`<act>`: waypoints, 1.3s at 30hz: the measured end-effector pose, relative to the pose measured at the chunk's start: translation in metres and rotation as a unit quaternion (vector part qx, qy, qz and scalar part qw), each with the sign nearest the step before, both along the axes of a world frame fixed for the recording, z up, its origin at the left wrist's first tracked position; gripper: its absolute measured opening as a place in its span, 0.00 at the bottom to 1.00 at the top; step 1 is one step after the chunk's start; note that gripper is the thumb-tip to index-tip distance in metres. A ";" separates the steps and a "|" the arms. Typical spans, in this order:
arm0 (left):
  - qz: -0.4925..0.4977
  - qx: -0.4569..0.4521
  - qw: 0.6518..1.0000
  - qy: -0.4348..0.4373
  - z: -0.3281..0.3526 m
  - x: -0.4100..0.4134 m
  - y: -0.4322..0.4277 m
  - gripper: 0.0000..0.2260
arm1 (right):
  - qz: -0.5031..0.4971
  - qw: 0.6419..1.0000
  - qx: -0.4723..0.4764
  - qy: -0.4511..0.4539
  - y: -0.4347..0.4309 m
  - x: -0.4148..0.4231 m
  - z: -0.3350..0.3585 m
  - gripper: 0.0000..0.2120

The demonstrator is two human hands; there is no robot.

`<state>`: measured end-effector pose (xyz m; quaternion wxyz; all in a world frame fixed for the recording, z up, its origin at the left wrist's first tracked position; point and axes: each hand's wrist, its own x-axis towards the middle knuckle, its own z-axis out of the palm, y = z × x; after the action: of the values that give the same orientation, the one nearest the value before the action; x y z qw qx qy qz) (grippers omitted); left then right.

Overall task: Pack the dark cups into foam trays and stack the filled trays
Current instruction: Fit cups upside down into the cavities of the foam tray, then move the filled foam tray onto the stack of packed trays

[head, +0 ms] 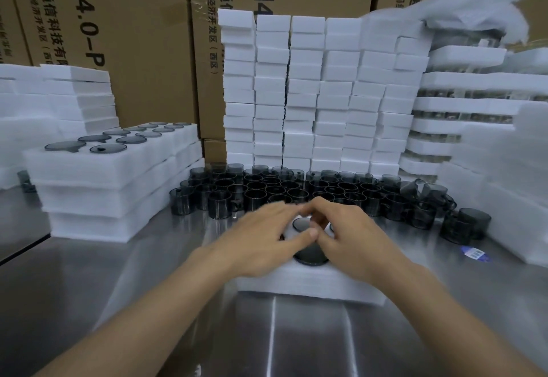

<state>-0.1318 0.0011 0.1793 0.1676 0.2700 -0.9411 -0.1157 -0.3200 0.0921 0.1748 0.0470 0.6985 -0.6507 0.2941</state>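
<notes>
Head view: rests left hand (261, 246), fingers straight, on foam tray (311, 286); bends right hand (355, 241) fingers beside it, grip blurred, cannot tell; dark cups (281, 189) just beyond both.

Both bare forearms reach forward and converge, hands nearly touching at centre. Left hand (267, 240) palm down, fingers (281, 212) stretched fairly flat, motion-blurred. Right hand (353, 237) palm down, knuckles bent inward — grip unclear.

Head-worn wide view, forward and down, close over foam tray (311, 285)
</notes>
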 end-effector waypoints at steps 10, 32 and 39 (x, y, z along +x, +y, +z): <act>0.038 0.005 0.990 -0.135 -0.010 -0.009 0.001 0.38 | -0.033 0.999 0.034 -0.025 0.004 0.004 0.005 0.11; 0.060 0.201 0.978 -0.003 -0.016 0.005 -0.034 0.33 | -0.045 0.964 0.258 0.042 -0.015 -0.029 -0.005 0.30; 0.215 0.100 0.972 -0.001 -0.011 0.014 -0.042 0.34 | -0.117 0.980 0.141 -0.082 -0.007 -0.035 -0.007 0.30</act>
<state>-0.1179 -0.0404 0.1680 0.1594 0.4813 -0.8451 -0.1697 -0.3548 0.0850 0.1680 -0.0714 0.5910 -0.7644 0.2477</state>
